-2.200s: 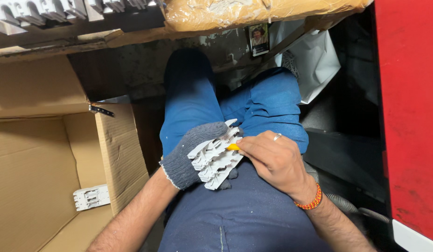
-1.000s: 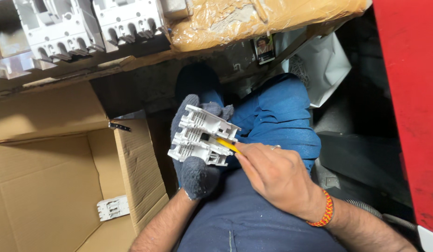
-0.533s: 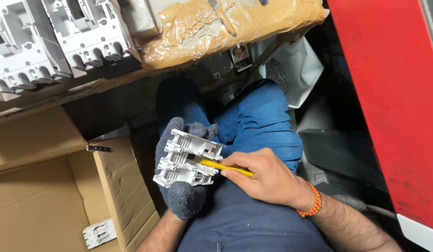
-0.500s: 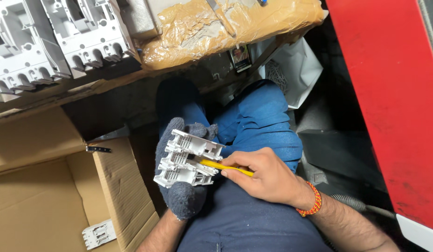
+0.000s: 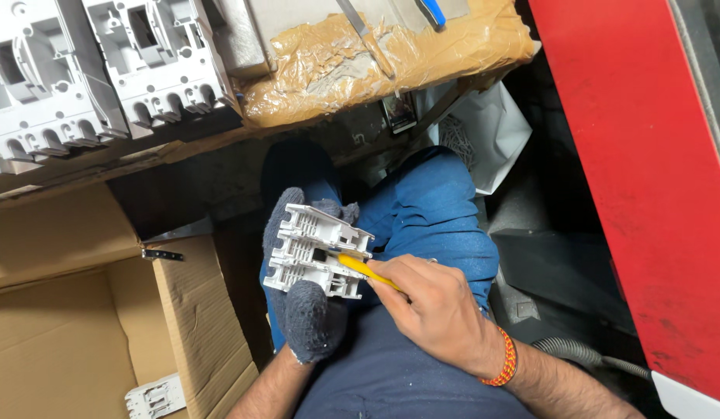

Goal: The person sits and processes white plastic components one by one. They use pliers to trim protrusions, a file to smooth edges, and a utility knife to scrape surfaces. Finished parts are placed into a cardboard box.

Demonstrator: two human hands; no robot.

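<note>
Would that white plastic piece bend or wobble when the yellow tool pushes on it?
Probably not. The white plastic piece looks like stiff moulded ribs and slots, so it should keep its shape. It seems light, since the gloved left hand props it up alone. Its thin ribs might snap under hard prying from the yellow tool.

The white plastic part (image 5: 317, 252) is sitting tilted over the lap, its ribbed, slotted face showing rows of ridges and small square openings, one dark opening near its middle, and its long side is running from lower left to upper right. The yellow tool (image 5: 365, 270) is lying slantwise across the part's right edge, its tip touching the part just beside that dark opening and its back end disappearing under fingers. Both are hovering above blue trousers, with the part's lower corner partly covered by a dark knitted thumb.
</note>
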